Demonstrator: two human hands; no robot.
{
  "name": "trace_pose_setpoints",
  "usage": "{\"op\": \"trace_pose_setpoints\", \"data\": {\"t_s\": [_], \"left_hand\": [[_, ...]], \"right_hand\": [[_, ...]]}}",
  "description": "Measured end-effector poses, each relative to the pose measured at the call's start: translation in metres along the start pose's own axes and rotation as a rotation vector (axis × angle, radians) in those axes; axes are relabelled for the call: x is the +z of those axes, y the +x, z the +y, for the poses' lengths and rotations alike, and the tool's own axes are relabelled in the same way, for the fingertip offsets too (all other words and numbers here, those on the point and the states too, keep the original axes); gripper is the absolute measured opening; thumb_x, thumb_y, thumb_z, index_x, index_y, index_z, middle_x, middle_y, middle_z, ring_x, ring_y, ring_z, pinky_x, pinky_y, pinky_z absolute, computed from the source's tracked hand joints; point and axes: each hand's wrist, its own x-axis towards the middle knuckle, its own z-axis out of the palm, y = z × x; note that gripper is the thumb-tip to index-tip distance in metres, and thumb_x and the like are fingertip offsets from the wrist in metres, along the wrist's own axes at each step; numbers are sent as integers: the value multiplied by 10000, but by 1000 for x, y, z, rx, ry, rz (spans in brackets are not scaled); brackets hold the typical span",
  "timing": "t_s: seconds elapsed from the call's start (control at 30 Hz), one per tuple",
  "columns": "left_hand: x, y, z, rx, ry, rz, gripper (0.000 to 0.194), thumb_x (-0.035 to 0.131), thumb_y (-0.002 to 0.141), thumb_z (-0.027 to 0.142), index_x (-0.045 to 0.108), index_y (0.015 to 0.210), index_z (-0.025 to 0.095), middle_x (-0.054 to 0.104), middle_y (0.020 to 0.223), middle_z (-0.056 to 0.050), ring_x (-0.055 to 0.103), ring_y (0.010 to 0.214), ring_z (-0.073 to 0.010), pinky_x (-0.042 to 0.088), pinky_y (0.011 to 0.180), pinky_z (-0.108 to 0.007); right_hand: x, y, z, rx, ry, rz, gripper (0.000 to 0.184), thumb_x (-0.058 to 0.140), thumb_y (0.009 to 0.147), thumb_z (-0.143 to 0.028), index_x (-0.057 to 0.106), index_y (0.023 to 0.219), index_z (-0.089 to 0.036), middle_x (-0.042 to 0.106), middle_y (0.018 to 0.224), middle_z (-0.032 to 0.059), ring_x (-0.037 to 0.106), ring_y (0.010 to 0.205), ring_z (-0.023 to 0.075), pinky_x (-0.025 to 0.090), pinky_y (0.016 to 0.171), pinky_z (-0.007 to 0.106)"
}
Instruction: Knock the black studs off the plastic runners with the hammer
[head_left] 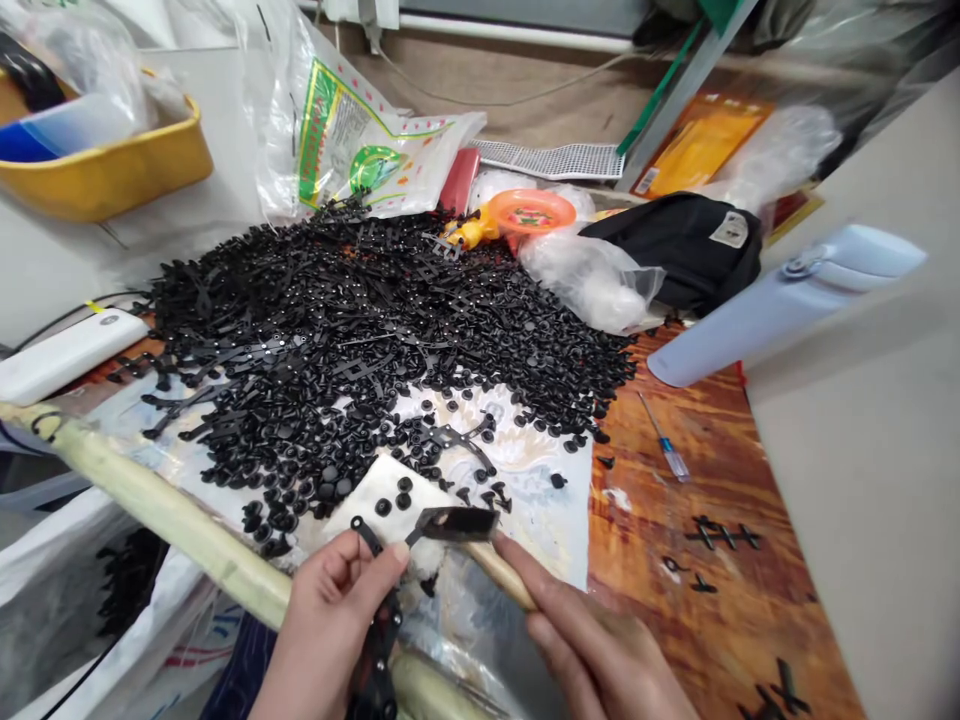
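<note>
My left hand (pixel 341 595) pinches a black hinged linkage (pixel 381 650) of riveted flat bars, part of which hangs below the fingers. My right hand (pixel 592 630) is wrapped round the wooden handle of a hammer (pixel 459 524), its index finger stretched along the handle. The dark hammer head is just above a white block (pixel 390 482) and close to the linkage end by my left thumb. A few round black caps (pixel 383 506) lie on that block. Whether the hammer touches the linkage I cannot tell.
A large heap of black linkages and round-headed pins (pixel 360 320) covers the back of the table. On the right are a screwdriver (pixel 670 450), a pale blue bottle (pixel 780 300) and loose cross-shaped pieces (pixel 724 533). A yellow basket (pixel 112 175) is at the upper left, a pale padded bar (pixel 172 510) along the front.
</note>
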Motion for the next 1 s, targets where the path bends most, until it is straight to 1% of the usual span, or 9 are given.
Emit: {"op": "trace_pose_setpoints", "data": {"t_s": [0.07,0.13,0.23,0.3,0.47,0.57,0.67,0.73,1.0], "left_hand": [[2,-2,4,-25,-59,-7,514,843,613,489,426,551,196,431,440,89,328,409,-57,299,408,-165],[3,-4,8,-57,-104,-15,494,859,598,457,441,550,197,461,445,82,344,395,-58,326,393,-168],[4,-5,13,-81,-106,0,485,891,546,427,465,542,196,475,442,79,368,379,-65,359,358,-174],[3,-3,16,-94,-81,15,471,906,516,407,486,538,194,483,423,79,396,360,-73,382,345,-183],[6,-1,23,-119,-64,43,425,924,479,361,543,553,187,542,421,63,432,327,-79,397,334,-187],[7,-2,26,-135,-56,58,442,942,425,354,550,534,182,544,415,61,436,335,-84,405,330,-190],[7,-3,28,-144,-69,65,469,957,389,349,543,535,185,567,450,61,445,360,-89,420,329,-199],[6,-3,28,-148,-80,64,479,961,381,346,539,542,185,574,469,64,442,367,-87,424,329,-202],[6,0,29,-165,-84,37,435,950,419,344,576,566,178,592,467,55,471,356,-96,427,354,-210]], "right_hand": [[8,2,7,69,-22,-42,430,398,1014,-262,467,1437,-295,668,1241,31,683,1043,220,596,822,278],[15,6,17,155,-107,35,425,344,1030,-281,458,1439,-265,689,1202,58,702,993,226,608,795,307],[21,15,35,321,-413,173,436,311,1022,-281,480,1421,-232,723,1068,99,728,720,249,614,602,357],[22,22,46,412,-602,149,445,330,1000,-238,488,1415,-203,705,941,106,676,577,243,571,497,362],[20,30,46,385,-711,151,454,423,933,-123,515,1377,-151,585,955,155,605,822,309,530,613,398],[23,34,21,247,-525,210,371,442,931,-124,567,1279,-157,569,1065,178,544,915,331,471,761,489],[36,44,-7,92,-33,97,266,512,907,-71,618,1122,-186,603,966,93,534,883,257,437,789,408],[49,53,-19,88,152,43,198,616,853,-44,642,982,-191,609,883,41,529,865,223,411,798,368],[71,72,-15,154,164,59,198,720,751,-22,612,733,-187,581,702,-36,517,756,168,333,789,337]]}}
